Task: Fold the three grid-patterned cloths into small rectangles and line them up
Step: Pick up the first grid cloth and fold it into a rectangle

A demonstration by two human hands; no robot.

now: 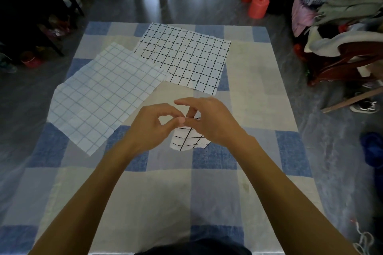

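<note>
Head view showed the small folded white cloth with black grid (187,138), thin, limp and light, over the middle of the blue-and-beige checked desk (165,192). The left hand (153,128) and right hand (213,122) pinched its top edge, fingers curled; the corners seemed the best hold. Beyond lay the flat blue-gridded cloth (103,97) and the flat black-gridded cloth (186,56), edges meeting, neither in the way.

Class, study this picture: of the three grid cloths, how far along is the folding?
Done: none lined up yet. In hand: the left hand and right hand pinch the top edge of the small folded cloth, already a small rectangle. Still to do: the blue-lined cloth and the black-lined cloth both lie flat and unfolded farther back.
</note>
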